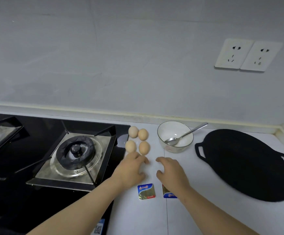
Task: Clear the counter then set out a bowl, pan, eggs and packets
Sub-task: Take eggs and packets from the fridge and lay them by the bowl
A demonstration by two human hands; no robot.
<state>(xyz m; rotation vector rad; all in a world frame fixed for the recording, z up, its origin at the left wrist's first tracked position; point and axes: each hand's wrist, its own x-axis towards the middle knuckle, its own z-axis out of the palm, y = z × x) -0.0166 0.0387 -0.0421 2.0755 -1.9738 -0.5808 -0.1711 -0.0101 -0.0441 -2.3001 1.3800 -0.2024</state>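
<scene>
Left hand (132, 169), right hand (172, 174): palms down, fingers loosely spread, empty, over bench (205, 217) between eggs (144, 147) and packets (146, 191).

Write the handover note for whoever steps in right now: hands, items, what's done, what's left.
Left hand: open, holds nothing, just in front of the eggs.
Right hand: open, holds nothing; its wrist covers part of the right packet.
On the counter: four eggs beside the stove, bowl with a spoon in it, pan at far right, left packet nearest.
Done: everything is set out.
Left: probably nothing beyond straightening.
</scene>
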